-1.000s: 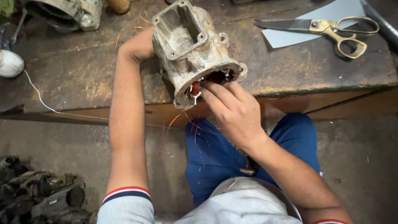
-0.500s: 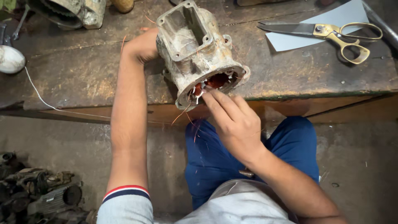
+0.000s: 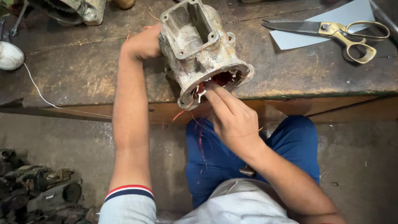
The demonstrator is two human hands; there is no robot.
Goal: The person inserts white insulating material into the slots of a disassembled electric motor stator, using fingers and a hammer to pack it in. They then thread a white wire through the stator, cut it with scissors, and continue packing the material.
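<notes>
L hand (image 3: 144, 42) sits behind the motor housing (image 3: 198, 47), palm and fingers pressed to its far left side, bracing it; how far the fingers curl round can't be seen, they're hidden by the casting. Housing lies tilted at the tabletop's (image 3: 83, 79) front edge, abt mid-width, open round end hanging past the edge toward the person. It's a grey cast-metal body, grimy w/ rust patches, w/ a rectangular open box on its top face and bolt lugs at the corners. Inside the round mouth: reddish copper windings (image 3: 224, 78) and pale slot pieces. Thin copper strands (image 3: 195, 120) dangle from the mouth below the edge. R hand (image 3: 232, 118) is at that mouth, fingers bunched and pinched together, tips in the winding; exactly which strand they grip can't be told.

Tabletop is dark, worn wood, scratched, w/ paler front edge. Far left edge: a white rounded object (image 3: 9, 55) w/ a thin white cord (image 3: 39, 91) running off it. Back left corner: another dirty metal part (image 3: 78, 10). Back right corner: brass-handled scissors (image 3: 331, 31) lying on a pale sheet (image 3: 327, 18). Below, grey concrete floor (image 3: 74, 141); pile of old motor parts (image 3: 37, 191) at lower left. Person's blue trousers (image 3: 257, 153) under the R hand.
</notes>
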